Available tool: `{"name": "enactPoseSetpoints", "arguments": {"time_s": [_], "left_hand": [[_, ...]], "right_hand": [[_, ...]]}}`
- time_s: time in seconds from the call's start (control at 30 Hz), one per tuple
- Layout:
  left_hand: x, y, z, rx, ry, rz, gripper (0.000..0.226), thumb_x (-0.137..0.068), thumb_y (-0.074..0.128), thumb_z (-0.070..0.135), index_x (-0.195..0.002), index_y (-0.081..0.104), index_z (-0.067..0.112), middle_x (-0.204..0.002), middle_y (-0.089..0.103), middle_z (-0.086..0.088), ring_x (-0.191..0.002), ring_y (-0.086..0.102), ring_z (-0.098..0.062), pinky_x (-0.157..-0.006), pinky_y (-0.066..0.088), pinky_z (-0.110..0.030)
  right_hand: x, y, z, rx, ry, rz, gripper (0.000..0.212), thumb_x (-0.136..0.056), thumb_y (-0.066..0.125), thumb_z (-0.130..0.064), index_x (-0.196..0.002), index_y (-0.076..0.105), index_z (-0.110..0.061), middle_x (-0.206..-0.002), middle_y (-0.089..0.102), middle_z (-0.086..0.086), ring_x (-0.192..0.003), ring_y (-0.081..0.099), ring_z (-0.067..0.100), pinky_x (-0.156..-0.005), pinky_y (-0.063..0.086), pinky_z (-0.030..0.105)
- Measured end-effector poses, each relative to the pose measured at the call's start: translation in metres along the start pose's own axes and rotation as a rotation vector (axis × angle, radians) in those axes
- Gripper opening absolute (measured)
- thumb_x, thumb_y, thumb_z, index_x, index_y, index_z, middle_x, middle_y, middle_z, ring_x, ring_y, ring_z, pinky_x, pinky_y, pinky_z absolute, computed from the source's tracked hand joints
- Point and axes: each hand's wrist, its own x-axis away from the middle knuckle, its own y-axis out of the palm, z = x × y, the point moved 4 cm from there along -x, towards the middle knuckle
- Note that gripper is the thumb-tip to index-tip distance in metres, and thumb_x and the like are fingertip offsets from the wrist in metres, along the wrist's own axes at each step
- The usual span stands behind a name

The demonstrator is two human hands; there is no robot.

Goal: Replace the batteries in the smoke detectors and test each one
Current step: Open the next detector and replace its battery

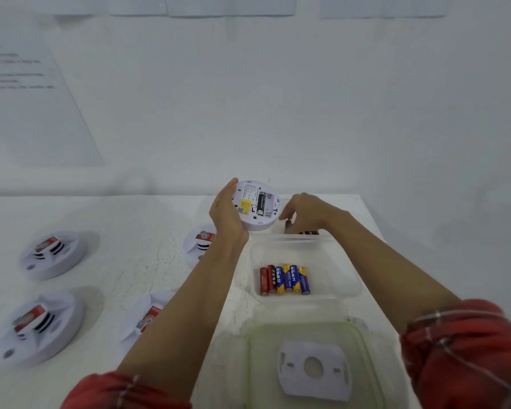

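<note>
White plastic fills my left hand (226, 215): the smoke detector (257, 205), just above the middle of the frame, turned back-side up with its battery bay open to me. One dark battery (260, 204) sits in the bay; the slot beside it looks vacant, though I can't be sure at this size. My left fingers (230, 187) are wrapped around the detector's rim, clamped on it.

Right hand (306, 212) is just right of it, reaching down into the far clear container (303, 233). My fingertips (285, 215) are pinched close at a dark battery (288, 226) standing there; whether I've truly got hold of it, I cannot tell.

So I judge this the swap step, one cell being dropped off or picked up. Next calls for a fresh cell from the nearer clear tray (348, 286), matched to the polarity marks, then pressed home.

That tray holds six batteries (284, 279), two red, four blue-and-yellow; their printing is too blurred to read. A yellow sticker (244, 207) and small print on the detector's back are also unreadable.

Bottom right, a greenish tub (255, 349) holds a white mounting plate (314, 369). Across the left of the tabletop (136, 231), four more detectors (53, 253) wait with red-labelled caps. Paper (27, 93) on the wall, upper left, carries lines I can't make out.
</note>
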Motion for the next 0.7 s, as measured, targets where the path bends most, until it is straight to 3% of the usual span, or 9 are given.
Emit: {"name": "enactPoseSetpoints", "arguments": {"time_s": [0.1,0.2,0.27,0.4,0.47,0.53,0.6,0.63,0.7], "left_hand": [[0.003,-0.002,0.002,0.018,-0.004,0.009,0.015,-0.089,0.056,0.012,-0.099,0.066,0.017,-0.091,0.064,0.000,-0.082,0.062,-0.019,-0.085,0.052,-0.040],[0.008,-0.003,0.004,0.033,0.011,0.014,0.014,-0.089,0.056,0.012,-0.098,0.066,0.016,-0.098,0.065,-0.004,-0.089,0.062,-0.023,-0.091,0.051,-0.042],[0.013,-0.004,0.004,0.040,0.015,0.011,0.014,-0.089,0.057,0.013,-0.099,0.065,0.015,-0.106,0.064,-0.008,-0.094,0.061,-0.026,-0.094,0.051,-0.044],[0.026,-0.003,0.001,0.059,-0.004,-0.029,0.010,-0.088,0.059,0.016,-0.094,0.066,0.015,-0.115,0.064,-0.013,-0.097,0.062,-0.029,-0.095,0.049,-0.050],[0.034,-0.002,0.001,0.065,-0.024,-0.044,0.009,-0.086,0.061,0.017,-0.093,0.067,0.017,-0.111,0.064,-0.012,-0.095,0.063,-0.030,-0.094,0.049,-0.053],[0.042,-0.002,0.000,0.076,-0.036,-0.044,0.023,-0.084,0.063,0.019,-0.106,0.067,0.011,-0.108,0.064,-0.013,-0.091,0.064,-0.031,-0.092,0.050,-0.054],[0.049,-0.002,0.001,0.094,-0.034,-0.036,0.031,-0.083,0.065,0.018,-0.113,0.065,0.007,-0.106,0.064,-0.013,-0.084,0.065,-0.029,-0.089,0.052,-0.051],[0.053,-0.003,0.001,0.100,-0.034,-0.033,0.031,-0.083,0.065,0.018,-0.112,0.064,0.007,-0.106,0.064,-0.014,-0.081,0.065,-0.029,-0.088,0.053,-0.049],[0.062,-0.005,0.000,0.116,-0.034,-0.036,0.036,-0.083,0.065,0.019,-0.116,0.063,0.004,-0.109,0.064,-0.016,-0.082,0.065,-0.030,-0.087,0.053,-0.049]], "right_hand": [[0.012,-0.022,0.002,-0.335,-0.003,0.242,0.043,-0.068,0.080,-0.017,-0.108,0.068,-0.007,-0.100,0.072,0.008,-0.066,0.057,-0.005,-0.066,0.042,0.013],[0.031,-0.044,-0.001,-0.670,-0.002,0.475,0.039,-0.066,0.081,-0.010,-0.102,0.067,-0.004,-0.093,0.071,0.012,-0.072,0.065,0.013,-0.076,0.053,0.022],[0.042,-0.049,-0.012,-0.764,-0.022,0.510,0.038,-0.064,0.083,-0.008,-0.099,0.065,-0.007,-0.089,0.068,0.006,-0.075,0.065,0.017,-0.078,0.054,0.025],[0.052,-0.040,-0.036,-0.541,-0.096,0.422,0.048,-0.062,0.084,-0.008,-0.105,0.065,-0.005,-0.095,0.066,0.005,-0.075,0.058,0.005,-0.072,0.048,0.007],[0.056,-0.037,-0.040,-0.460,-0.113,0.418,0.046,-0.063,0.083,-0.007,-0.105,0.065,-0.005,-0.103,0.065,0.010,-0.082,0.058,0.012,-0.073,0.047,0.007],[0.062,-0.034,-0.044,-0.399,-0.135,0.405,0.045,-0.065,0.082,-0.006,-0.106,0.066,-0.005,-0.110,0.062,0.012,-0.091,0.057,0.020,-0.078,0.047,0.014],[0.070,-0.033,-0.045,-0.366,-0.133,0.388,0.045,-0.069,0.079,-0.009,-0.112,0.065,-0.007,-0.117,0.060,0.009,-0.095,0.053,0.020,-0.075,0.040,0.006],[0.076,-0.032,-0.047,-0.366,-0.128,0.380,0.046,-0.073,0.076,-0.012,-0.117,0.063,-0.009,-0.123,0.059,0.007,-0.102,0.052,0.019,-0.079,0.038,0.005],[0.088,-0.025,-0.050,-0.347,-0.113,0.374,0.049,-0.081,0.070,-0.019,-0.127,0.056,-0.012,-0.137,0.052,0.004,-0.125,0.045,0.018,-0.101,0.033,0.019]]}}
